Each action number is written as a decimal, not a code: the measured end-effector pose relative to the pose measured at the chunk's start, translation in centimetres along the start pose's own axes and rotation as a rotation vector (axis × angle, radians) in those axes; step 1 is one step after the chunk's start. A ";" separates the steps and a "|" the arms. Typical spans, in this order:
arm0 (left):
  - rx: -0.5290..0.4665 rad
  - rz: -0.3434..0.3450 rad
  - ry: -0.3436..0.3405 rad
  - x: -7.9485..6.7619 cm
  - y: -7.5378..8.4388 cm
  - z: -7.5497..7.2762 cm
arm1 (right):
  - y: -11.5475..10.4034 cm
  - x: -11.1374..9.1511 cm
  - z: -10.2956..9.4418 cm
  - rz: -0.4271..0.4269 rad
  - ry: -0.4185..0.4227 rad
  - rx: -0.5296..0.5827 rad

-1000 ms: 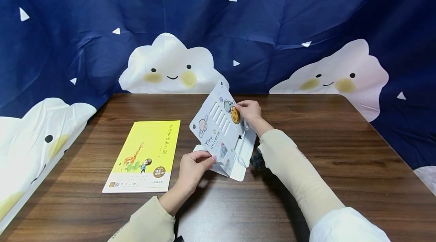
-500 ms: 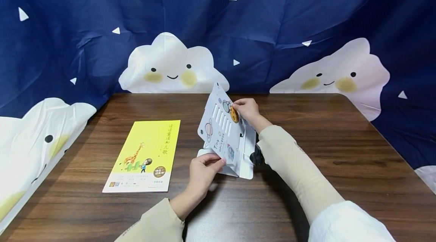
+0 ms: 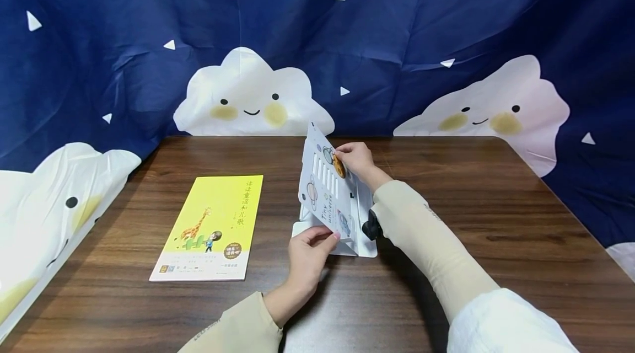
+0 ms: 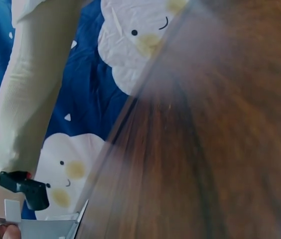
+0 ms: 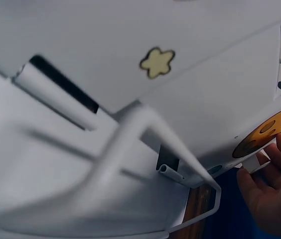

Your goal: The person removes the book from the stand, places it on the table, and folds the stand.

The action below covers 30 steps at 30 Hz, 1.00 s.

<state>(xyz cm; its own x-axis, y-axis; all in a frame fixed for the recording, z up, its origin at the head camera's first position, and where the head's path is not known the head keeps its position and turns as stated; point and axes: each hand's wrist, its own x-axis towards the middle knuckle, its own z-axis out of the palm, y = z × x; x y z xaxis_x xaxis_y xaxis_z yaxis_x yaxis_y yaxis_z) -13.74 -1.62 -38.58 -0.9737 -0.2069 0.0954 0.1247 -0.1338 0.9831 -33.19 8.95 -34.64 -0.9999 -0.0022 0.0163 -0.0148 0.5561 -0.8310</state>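
Note:
A white folding book stand (image 3: 324, 182), printed with planets and "Tiny universe", stands on the table right of a yellow book. Its slotted panel leans up at a steep angle above a flat white base (image 3: 364, 245). With thumb and fingers, my left hand (image 3: 306, 265) pinches the panel's lower front edge. Farther back, my right hand (image 3: 358, 161) pinches the panel's right edge by the orange planet (image 5: 267, 132). The right wrist view shows a bent white wire support (image 5: 145, 119) between panel and base. Only fingertips of my left hand (image 4: 1, 226) appear in the left wrist view.
A yellow children's book (image 3: 213, 226) with a giraffe on its cover lies flat to the left on the brown wooden table (image 3: 471, 204). A blue curtain (image 3: 372, 27) with smiling clouds hangs behind the table. A black wrist camera (image 3: 371, 226) sits beside the stand.
The stand has turned, so its panel now faces more to the left and looks narrower. My left hand has moved right with its lower edge; my right hand has shifted slightly left.

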 end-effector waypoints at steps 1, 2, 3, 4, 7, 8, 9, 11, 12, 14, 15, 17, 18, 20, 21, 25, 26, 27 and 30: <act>-0.006 -0.001 0.001 0.0 0.0 0.1 | 0.0 0.0 0.0 -0.008 -0.002 -0.006; -0.011 -0.001 0.001 -0.1 -0.1 0.2 | -0.1 0.0 0.1 -0.016 -0.002 -0.013; -0.016 0.001 0.001 -0.1 -0.1 0.3 | -0.1 0.0 0.1 -0.020 -0.003 -0.014; -0.022 0.001 0.000 -0.2 -0.2 0.5 | -0.1 0.0 0.2 -0.021 -0.008 -0.012; -0.034 0.004 -0.002 -0.3 -0.2 0.8 | -0.2 0.0 0.2 -0.022 -0.021 -0.003; -0.036 0.002 -0.002 -0.4 -0.2 1.0 | -0.2 0.0 0.2 -0.020 -0.024 -0.001; -0.037 0.001 -0.001 -0.4 -0.2 1.1 | -0.2 0.0 0.3 -0.017 -0.027 0.003; -0.037 -0.005 0.000 -0.5 -0.2 1.4 | -0.2 0.0 0.3 -0.024 -0.031 -0.001; -0.037 -0.008 0.001 -0.5 -0.2 1.5 | -0.1 0.0 0.3 -0.029 -0.034 -0.002; -0.042 -0.016 0.001 -0.6 -0.1 1.7 | -0.1 0.1 0.4 -0.040 -0.036 -0.005; -0.043 -0.018 0.000 -0.6 -0.1 1.8 | 0.0 0.1 0.4 -0.047 -0.039 -0.005; -0.051 -0.023 -0.003 -0.7 -0.1 2.0 | 0.0 0.1 0.5 -0.063 -0.044 -0.007; -0.053 -0.024 -0.005 -0.7 0.0 2.0 | 0.0 0.1 0.5 -0.070 -0.046 -0.009; -0.059 -0.027 -0.009 -0.8 0.0 2.2 | -0.1 0.1 0.5 -0.077 -0.050 -0.017; -0.060 -0.027 -0.011 -0.8 0.0 2.3 | -0.1 0.1 0.6 -0.081 -0.053 -0.021; -0.065 -0.028 -0.013 -0.7 -0.1 2.5 | -0.4 0.2 0.6 -0.093 -0.072 -0.039; -0.065 -0.030 -0.011 -0.7 -0.2 2.5 | -0.4 0.3 0.7 -0.097 -0.080 -0.042; -0.065 -0.030 -0.009 -0.7 -0.2 2.5 | -0.5 0.3 0.7 -0.100 -0.087 -0.044; -0.066 -0.038 -0.003 -0.6 -0.2 2.6 | -0.7 0.4 0.9 -0.112 -0.111 -0.059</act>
<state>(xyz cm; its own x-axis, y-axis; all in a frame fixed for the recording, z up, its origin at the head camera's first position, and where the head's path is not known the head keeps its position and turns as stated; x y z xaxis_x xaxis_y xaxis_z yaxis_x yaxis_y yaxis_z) -13.67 1.08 -38.47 -0.9784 -0.1979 0.0591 0.1002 -0.2047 0.9737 -33.61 7.86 -34.55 -0.9867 -0.1567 0.0433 -0.1292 0.5947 -0.7935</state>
